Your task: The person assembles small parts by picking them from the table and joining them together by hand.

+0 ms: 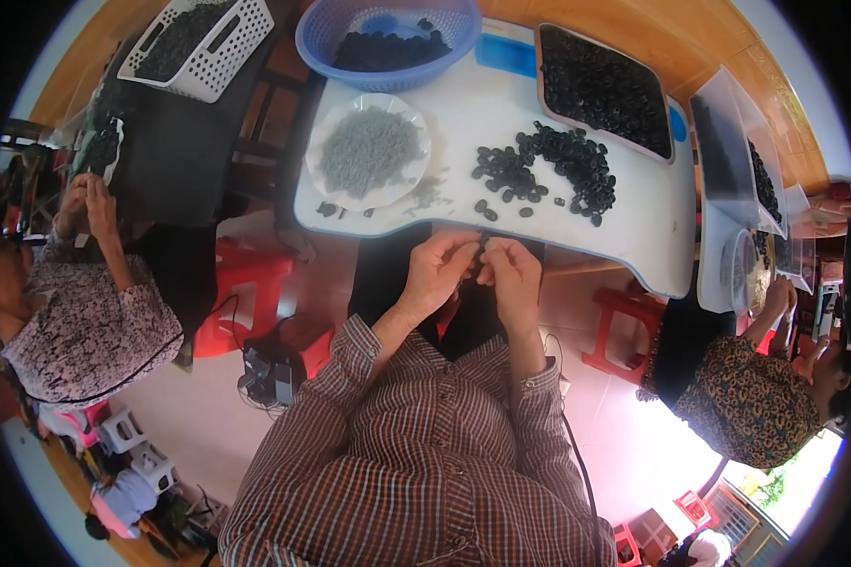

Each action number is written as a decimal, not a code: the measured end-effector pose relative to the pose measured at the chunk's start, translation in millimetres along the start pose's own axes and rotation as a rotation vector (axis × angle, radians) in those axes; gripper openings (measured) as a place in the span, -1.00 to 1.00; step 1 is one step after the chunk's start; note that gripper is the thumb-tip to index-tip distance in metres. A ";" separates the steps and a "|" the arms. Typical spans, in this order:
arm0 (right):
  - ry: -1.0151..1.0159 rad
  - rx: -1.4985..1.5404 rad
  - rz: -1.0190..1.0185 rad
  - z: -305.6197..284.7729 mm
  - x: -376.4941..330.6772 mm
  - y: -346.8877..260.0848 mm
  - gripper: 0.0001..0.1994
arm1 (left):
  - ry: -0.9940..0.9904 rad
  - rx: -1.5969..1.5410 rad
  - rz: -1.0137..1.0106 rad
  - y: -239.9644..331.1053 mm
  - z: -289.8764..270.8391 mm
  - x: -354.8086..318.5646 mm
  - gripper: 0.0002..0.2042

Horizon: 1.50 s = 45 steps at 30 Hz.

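Note:
Just off the near edge of the white table (454,203), my left hand (437,272) and my right hand (514,276) meet fingertip to fingertip. Both are closed in a pinch around a small dark piece (484,246), mostly covered by the fingers. Beyond them lies a loose pile of small black oval pieces (577,165), a few strays nearer the edge. Left of it, a white scalloped plate (314,151) holds a heap of small greyish translucent bits (369,149). Some of these bits are scattered beside the plate.
A blue plastic basket (388,71) with black pieces stands at the back left, and a tray (603,90) full of them at the back right. Co-workers sit at left (85,312) and right (747,397). Red stools (246,293) stand below the table.

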State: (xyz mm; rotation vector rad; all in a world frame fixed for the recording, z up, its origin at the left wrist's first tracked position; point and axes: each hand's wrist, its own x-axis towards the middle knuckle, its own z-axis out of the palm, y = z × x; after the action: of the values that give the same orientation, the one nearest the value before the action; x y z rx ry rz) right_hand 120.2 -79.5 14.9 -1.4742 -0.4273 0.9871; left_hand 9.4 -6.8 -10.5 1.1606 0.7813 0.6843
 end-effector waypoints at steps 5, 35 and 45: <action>-0.024 -0.072 -0.037 3.8 -6.3 5.1 -0.84 | -0.007 -0.042 -0.049 6.6 -2.6 -3.0 -0.83; -0.053 -0.015 -0.056 1.9 -12.0 7.5 -0.85 | 0.217 0.782 0.587 12.3 -24.5 17.3 -0.79; -0.022 0.021 -0.047 -1.5 -11.4 8.1 -0.83 | 0.169 1.193 0.687 6.1 -26.5 24.3 -0.72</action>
State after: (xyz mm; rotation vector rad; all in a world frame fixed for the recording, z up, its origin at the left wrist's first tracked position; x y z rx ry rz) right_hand 112.6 -90.6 10.8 -1.4299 -0.4643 0.9681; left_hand 0.8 28.5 -14.4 2.5542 0.9577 0.8977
